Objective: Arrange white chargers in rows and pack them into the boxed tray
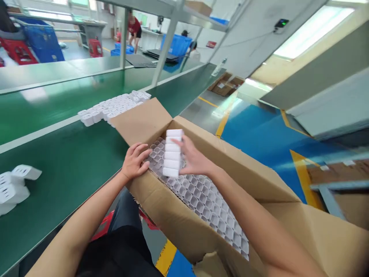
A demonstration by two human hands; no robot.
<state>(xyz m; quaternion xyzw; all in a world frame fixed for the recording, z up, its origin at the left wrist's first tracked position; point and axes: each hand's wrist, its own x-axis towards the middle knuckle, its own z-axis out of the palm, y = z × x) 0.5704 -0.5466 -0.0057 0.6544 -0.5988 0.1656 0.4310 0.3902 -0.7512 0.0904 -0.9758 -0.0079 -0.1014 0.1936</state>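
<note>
The right hand (196, 157) is holding a row of white adapters (172, 154), its grip clamped along the row's side, just above the far end of the cell grid (207, 200) that is filling the open cardboard box (184, 227). The left hand (135, 161) is resting on the box's near rim, its grip loose with fingers apart, seemingly touching the grid. More adapters (112, 107) are lying on the green worktop (63, 161) behind the box.
</note>
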